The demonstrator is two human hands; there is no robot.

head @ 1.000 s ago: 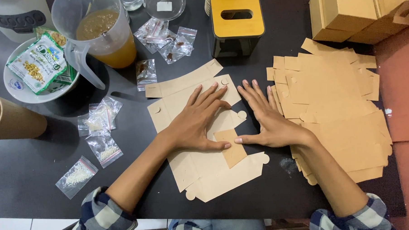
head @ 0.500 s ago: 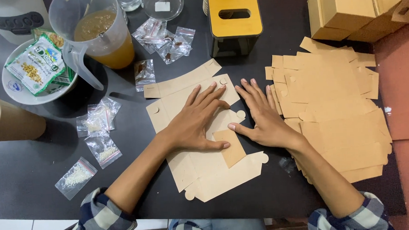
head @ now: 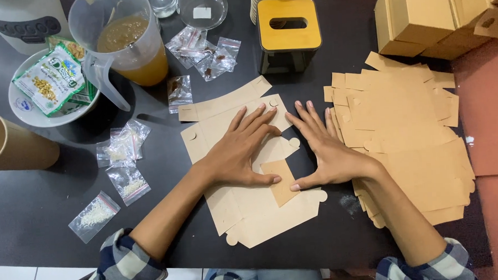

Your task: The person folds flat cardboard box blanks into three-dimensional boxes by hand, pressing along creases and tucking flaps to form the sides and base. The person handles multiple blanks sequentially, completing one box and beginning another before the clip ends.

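A flat brown cardboard box blank (head: 246, 212) lies on the black table (head: 41, 191) in front of me. My left hand (head: 239, 151) lies flat on its upper half, fingers spread, thumb on a small folded flap (head: 281, 186). My right hand (head: 322, 148) presses flat just right of it, thumb tip touching the same flap, fingers resting partly on the table and on the edge of a stack of cardboard blanks (head: 409, 134). Neither hand grips anything.
A yellow-topped black box (head: 288, 31) stands behind the blank. At the left are a pitcher of amber liquid (head: 127, 47), a bowl with snack packets (head: 51, 89), a paper cup (head: 12, 145) and several small plastic bags (head: 123, 161). Folded cardboard boxes (head: 443, 14) sit at back right.
Both hands stay pressed on the blank; the right hand has shifted slightly left toward the flap, and the two thumbs now nearly meet.
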